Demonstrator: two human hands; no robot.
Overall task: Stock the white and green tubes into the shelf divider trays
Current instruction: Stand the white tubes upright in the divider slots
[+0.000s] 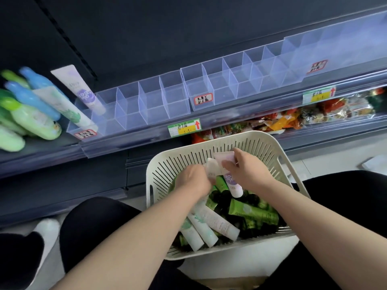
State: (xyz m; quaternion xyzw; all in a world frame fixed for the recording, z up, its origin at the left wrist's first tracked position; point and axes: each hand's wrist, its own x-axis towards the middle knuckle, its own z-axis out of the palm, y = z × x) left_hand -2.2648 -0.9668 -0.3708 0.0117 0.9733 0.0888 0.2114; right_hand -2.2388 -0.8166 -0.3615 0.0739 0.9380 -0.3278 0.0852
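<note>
Left hand [193, 178]: down in the basket, fingers curled round the flat crimped end of a white tube [212, 165], which pokes out up and to the right of the knuckles
Right hand [244, 170]: just beside the left, thumb and fingers pinching the purple-marked tube [231, 182] near its crimped end
Purple-marked tube: white with a round purple mark, cap pointing down below the right hand, over the green tubes
White tubes [202, 227]: a few with pale green leaf print, lying side by side under the left forearm, caps towards the near rim
Green tubes [252, 212]: glossy, dark caps, heaped in the right half of the basket
Basket [209, 141]: cream, slotted walls, resting on the person's lap
Bottles [31, 116]: green and blue, far left of the shelf
Stocked tubes [83, 91]: two white ones leaning in the leftmost compartments
Divider trays [155, 101]: clear, running rightwards along the shelf edge
</note>
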